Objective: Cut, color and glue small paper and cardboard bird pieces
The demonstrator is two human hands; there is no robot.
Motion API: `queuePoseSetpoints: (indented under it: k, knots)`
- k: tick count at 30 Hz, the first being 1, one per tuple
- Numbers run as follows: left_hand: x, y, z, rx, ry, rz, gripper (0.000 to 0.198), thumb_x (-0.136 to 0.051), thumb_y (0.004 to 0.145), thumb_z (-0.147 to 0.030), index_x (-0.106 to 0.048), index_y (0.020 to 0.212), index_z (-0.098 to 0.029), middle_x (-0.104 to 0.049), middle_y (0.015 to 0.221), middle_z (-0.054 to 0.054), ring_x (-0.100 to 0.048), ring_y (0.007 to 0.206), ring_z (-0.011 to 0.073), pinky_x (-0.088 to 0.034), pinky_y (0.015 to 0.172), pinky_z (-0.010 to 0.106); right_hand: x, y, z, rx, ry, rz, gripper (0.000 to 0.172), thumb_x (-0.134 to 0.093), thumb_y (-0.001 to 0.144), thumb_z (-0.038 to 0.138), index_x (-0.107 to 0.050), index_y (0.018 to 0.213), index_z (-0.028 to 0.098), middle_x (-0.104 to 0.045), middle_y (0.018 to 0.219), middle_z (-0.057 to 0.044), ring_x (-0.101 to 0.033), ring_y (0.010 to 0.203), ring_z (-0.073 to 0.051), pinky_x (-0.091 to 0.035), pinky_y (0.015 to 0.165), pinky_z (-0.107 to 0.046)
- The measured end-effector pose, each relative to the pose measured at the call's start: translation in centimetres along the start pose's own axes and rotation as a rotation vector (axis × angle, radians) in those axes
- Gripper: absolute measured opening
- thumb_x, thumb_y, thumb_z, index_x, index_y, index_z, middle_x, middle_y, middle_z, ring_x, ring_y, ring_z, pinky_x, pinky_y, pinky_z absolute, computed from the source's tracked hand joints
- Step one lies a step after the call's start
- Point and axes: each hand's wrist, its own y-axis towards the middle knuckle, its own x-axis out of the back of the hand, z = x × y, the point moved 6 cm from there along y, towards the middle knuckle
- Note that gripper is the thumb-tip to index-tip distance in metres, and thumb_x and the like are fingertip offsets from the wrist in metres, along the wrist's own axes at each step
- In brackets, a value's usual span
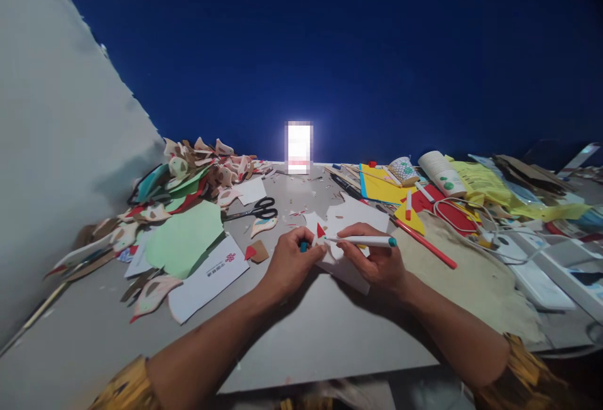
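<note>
My right hand [374,256] is closed round a white marker [362,241] with a teal end, its tip pointing left. My left hand [294,258] is closed, with a teal marker cap [303,247] showing between its fingers. Just beyond the left fingertips, by the marker's tip, is a small paper piece with a red pointed end [321,230]; how it is held is partly hidden. Under both hands lies cut white paper [351,275]. Near the left hand are a cut-out bird [264,226], black-handled scissors [265,208] and a brown paper scrap [259,252].
Paper birds [226,174] pile up at the back left, behind green paper [188,237] and a white printed card [214,281]. To the right are a red pen [436,250], yellow card [384,184], paper cups [440,171] and a white cable [487,243]. A bright blurred screen [299,146] stands at the back.
</note>
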Motion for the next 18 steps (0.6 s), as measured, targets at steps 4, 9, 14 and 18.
queuePoseSetpoints:
  k: [4,9,14,18]
  knots:
    - [-0.09,0.05,0.18,0.004,0.002,0.018,0.017,-0.071,0.074,-0.033,-0.064,0.074,-0.018,-0.061,0.071,-0.001,-0.055,0.07,0.016,-0.042,0.067,0.029,-0.16,-0.07,-0.01,0.01,-0.018,0.017,0.008,-0.066,0.096,0.026,-0.072,0.097,0.022,-0.076,0.087,-0.007,-0.072,0.078,-0.02,-0.059,0.074,-0.032]
    - [-0.06,0.1,0.16,-0.005,-0.005,0.026,0.017,-0.071,0.073,-0.032,-0.062,0.072,-0.018,-0.06,0.069,-0.001,-0.054,0.07,0.0159,-0.043,0.069,0.029,-0.18,0.02,0.18,0.075,-0.047,0.041,0.007,-0.066,0.095,0.022,-0.072,0.1,0.022,-0.077,0.09,-0.007,-0.073,0.081,-0.02,-0.06,0.076,-0.032]
    - [-0.06,-0.04,-0.08,0.012,0.002,0.025,0.017,-0.071,0.071,-0.033,-0.063,0.073,-0.018,-0.06,0.07,-0.001,-0.054,0.07,0.0164,-0.041,0.068,0.029,-0.18,0.05,0.5,0.145,-0.071,0.027,0.007,-0.064,0.096,0.019,-0.071,0.1,0.02,-0.076,0.088,-0.007,-0.074,0.08,-0.019,-0.061,0.074,-0.031]
    - [-0.1,-0.16,-0.21,0.015,-0.014,0.034,0.018,-0.072,0.071,-0.034,-0.062,0.072,-0.018,-0.06,0.069,-0.001,-0.053,0.069,0.0162,-0.04,0.067,0.029,-0.18,0.07,0.58,0.158,-0.069,0.024,0.007,-0.065,0.095,0.016,-0.069,0.1,0.019,-0.076,0.088,-0.006,-0.073,0.08,-0.017,-0.06,0.075,-0.028]
